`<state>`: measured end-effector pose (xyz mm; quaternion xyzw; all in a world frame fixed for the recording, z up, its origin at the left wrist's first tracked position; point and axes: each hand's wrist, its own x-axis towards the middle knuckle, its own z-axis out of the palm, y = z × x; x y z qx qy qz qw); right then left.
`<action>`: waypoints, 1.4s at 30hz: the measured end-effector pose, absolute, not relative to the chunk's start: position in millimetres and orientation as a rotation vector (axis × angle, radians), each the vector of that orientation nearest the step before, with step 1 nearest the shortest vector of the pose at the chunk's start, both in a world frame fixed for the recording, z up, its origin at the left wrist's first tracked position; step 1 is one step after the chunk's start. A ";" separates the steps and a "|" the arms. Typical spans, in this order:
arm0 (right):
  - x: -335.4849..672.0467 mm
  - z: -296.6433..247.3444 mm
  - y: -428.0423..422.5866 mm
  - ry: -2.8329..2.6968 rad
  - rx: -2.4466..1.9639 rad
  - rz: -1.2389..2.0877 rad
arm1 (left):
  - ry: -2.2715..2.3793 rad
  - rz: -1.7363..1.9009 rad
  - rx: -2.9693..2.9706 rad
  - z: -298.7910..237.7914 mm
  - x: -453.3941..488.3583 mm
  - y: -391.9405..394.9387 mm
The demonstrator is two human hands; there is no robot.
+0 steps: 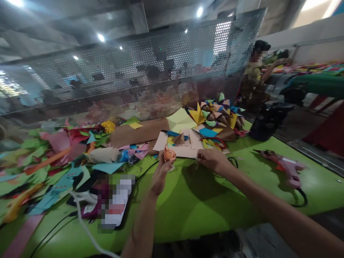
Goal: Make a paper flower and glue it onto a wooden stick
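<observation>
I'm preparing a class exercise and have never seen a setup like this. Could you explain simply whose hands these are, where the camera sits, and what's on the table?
There is no machine here: these are a person's own bare hands. The single picture comes from a camera worn on that person's head, looking forward and down.

The left hand holds a small orange swirled piece. The right hand is near the scissors, fingers drawn together; whether they pinch something is unclear.

On the green table lie colourful scraps at the left, a phone, and a pink glue gun at the right. Behind stands a perforated screen.
</observation>
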<state>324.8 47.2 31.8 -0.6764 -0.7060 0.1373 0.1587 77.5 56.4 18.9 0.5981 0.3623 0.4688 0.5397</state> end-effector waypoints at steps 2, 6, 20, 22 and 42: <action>326.8 26.0 48.4 -1.957 -1.964 0.419 | 0.845 1.109 1.422 20.6 77.0 54.7; 335.4 22.9 44.2 -1.811 -1.926 0.499 | 0.852 1.094 1.476 21.6 75.8 52.3; 298.7 101.1 -8.3 -1.129 -0.850 1.049 | 0.888 1.066 1.438 27.4 80.6 52.6; 291.8 101.6 -11.4 -1.145 -0.796 1.044 | 0.915 1.058 1.429 25.3 80.1 53.6; 274.9 88.3 -10.6 -1.231 -0.790 0.950 | 1.013 1.045 1.399 10.5 77.6 61.6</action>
